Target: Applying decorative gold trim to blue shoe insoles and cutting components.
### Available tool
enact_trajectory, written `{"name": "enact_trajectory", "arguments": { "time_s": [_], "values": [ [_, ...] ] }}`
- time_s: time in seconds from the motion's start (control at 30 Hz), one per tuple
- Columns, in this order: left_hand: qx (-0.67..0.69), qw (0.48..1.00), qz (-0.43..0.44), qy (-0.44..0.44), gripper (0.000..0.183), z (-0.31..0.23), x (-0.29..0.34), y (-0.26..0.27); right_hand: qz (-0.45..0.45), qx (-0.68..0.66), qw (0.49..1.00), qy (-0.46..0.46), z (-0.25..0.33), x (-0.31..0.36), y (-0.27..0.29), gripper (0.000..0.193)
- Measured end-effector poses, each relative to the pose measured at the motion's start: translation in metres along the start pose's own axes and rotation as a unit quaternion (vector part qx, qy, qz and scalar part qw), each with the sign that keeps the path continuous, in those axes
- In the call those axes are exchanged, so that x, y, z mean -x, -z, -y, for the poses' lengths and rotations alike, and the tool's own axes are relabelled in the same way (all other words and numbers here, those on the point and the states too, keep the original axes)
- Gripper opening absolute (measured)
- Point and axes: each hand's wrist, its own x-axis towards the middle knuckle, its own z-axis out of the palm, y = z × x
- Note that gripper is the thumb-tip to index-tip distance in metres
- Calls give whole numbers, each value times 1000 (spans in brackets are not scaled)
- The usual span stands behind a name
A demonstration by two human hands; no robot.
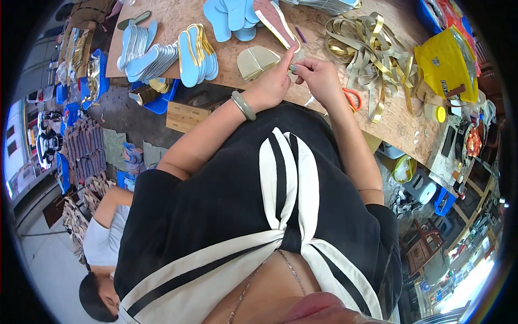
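Both of my hands meet over the near edge of the wooden work table. My left hand (271,83), with a pale bangle (244,106) on its wrist, has its forefinger stretched up and its other fingers mostly hidden. My right hand (317,77) is closed in a pinch against it; whatever lies between the fingertips is too small to make out. Beside my left hand lies a bundle of beige rounded pieces (253,63) with a thin band round it. Just beyond my fingertips is a dark red sole-shaped piece (273,20) with a pale edge.
Stacks of light blue insoles (154,60) lie at left and far middle. A heap of gold and beige strips (353,40), red-handled scissors (353,99), a yellow bag (442,59) and a yellow-lidded jar (435,113) are at right. A person (105,237) is at the lower left.
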Motion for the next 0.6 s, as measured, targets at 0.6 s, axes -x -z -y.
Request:
{"name": "enact_trajectory", "arguments": {
  "time_s": [0.6],
  "values": [
    [495,848,85,169,52,10,6,35,60,-88,994,15,-10,-35,-25,19]
  ]
}}
